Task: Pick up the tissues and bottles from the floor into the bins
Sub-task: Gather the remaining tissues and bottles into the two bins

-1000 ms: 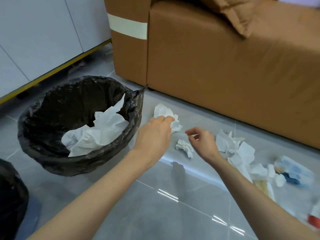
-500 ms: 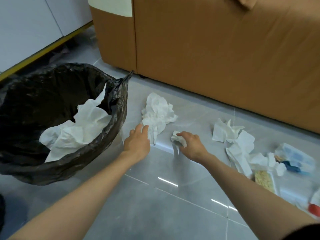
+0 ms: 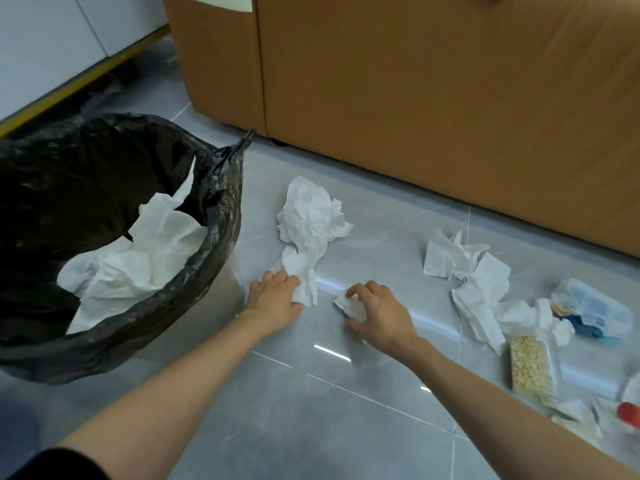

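Observation:
A large crumpled white tissue [image 3: 310, 223] lies on the grey floor beside the bin. My left hand [image 3: 275, 299] grips its lower end. My right hand [image 3: 379, 310] curls round a small tissue wad [image 3: 351, 304] on the floor. The bin [image 3: 214, 244], lined with a black bag, stands at the left and holds several white tissues [image 3: 138, 258]. More tissues [image 3: 474, 278] lie to the right. Among them are a clear bottle with blue contents [image 3: 588, 311], a bottle filled with grains [image 3: 530, 370] and a red-capped bottle [image 3: 628, 412] at the right edge.
A brown sofa [image 3: 433, 98] runs along the back, close behind the tissues. A white cabinet with a yellow base strip [image 3: 69, 88] is at the far left. Bare grey tiles [image 3: 311, 427] fill the foreground between my arms.
Both hands have come down to the floor. The left hand has taken hold of the large tissue's lower end, and the right hand has closed round the small wad. The view has dipped and moved closer.

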